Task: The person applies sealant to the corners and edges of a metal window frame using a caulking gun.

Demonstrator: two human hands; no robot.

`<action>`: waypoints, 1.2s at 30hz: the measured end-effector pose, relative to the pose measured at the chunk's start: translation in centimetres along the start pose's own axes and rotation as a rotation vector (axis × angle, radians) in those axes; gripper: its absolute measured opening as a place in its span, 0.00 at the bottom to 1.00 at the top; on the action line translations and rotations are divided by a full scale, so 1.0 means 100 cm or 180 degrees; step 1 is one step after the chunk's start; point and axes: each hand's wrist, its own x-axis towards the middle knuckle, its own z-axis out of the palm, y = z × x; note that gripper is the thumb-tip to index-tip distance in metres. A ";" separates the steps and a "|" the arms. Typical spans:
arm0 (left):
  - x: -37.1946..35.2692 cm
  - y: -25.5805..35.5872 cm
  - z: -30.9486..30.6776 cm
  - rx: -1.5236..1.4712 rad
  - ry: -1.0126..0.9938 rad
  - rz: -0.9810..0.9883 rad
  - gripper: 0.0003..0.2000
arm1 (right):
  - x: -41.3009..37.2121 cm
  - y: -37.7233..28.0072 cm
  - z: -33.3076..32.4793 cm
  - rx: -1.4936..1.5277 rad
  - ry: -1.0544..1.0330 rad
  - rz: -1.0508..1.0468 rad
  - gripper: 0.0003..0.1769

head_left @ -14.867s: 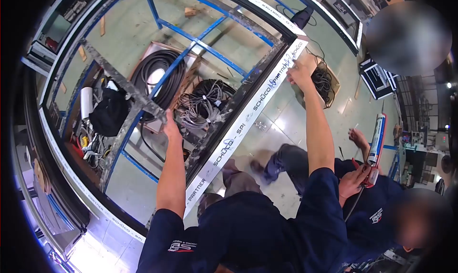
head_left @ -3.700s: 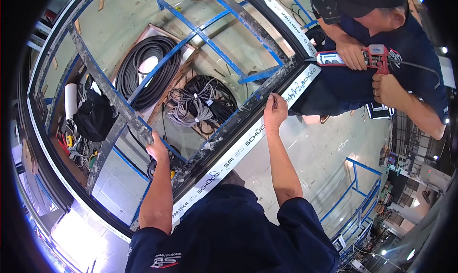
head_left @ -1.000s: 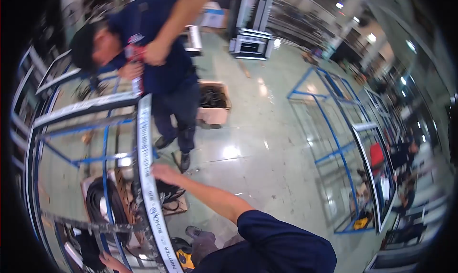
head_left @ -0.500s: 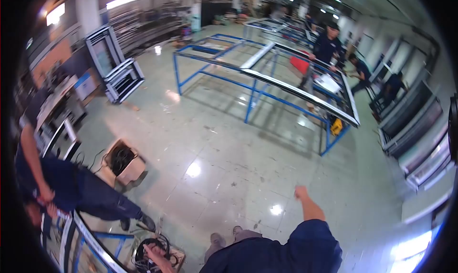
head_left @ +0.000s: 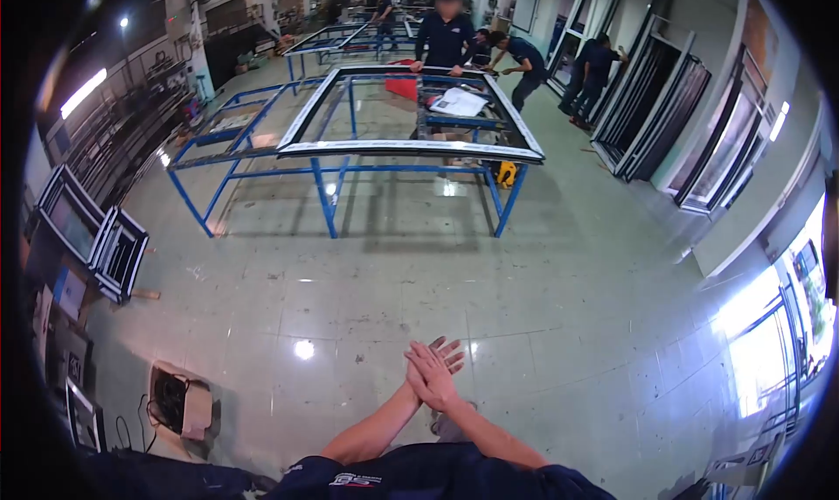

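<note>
My right hand [head_left: 426, 375] lies flat across my left hand [head_left: 451, 353], palm to palm, fingers stretched straight, gripping nothing. Just beneath them is my grey shoe [head_left: 446, 427] on the glossy pale-green tiled floor [head_left: 542, 273]. Well to their left sits a cardboard box of black cable [head_left: 197, 409]. Far ahead, a black-and-white rectangular frame [head_left: 411, 147] rests on blue steel trestles [head_left: 329, 201].
</note>
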 end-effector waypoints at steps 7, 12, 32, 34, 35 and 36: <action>0.135 -0.121 0.072 0.1961 0.0983 -0.0169 0.30 | -0.006 0.233 -0.115 0.0519 0.1101 0.1141 0.35; 0.235 -0.164 0.073 0.5505 0.0708 0.0595 0.29 | 0.024 0.253 -0.201 0.5180 0.1042 0.2741 0.44; 0.620 -0.178 -0.080 0.7081 0.0018 -0.1082 0.13 | -0.221 0.656 -0.413 0.0850 0.0807 0.5066 0.23; 0.653 -0.177 -0.080 0.7148 0.0182 -0.1061 0.12 | -0.198 0.675 -0.421 0.0691 0.0396 0.4836 0.21; 0.673 -0.177 -0.078 0.7185 0.0268 -0.1027 0.12 | -0.187 0.689 -0.431 0.0621 0.0245 0.4715 0.19; 0.691 -0.173 -0.084 0.7242 0.0432 -0.0833 0.12 | -0.178 0.702 -0.445 0.0567 0.0123 0.4607 0.18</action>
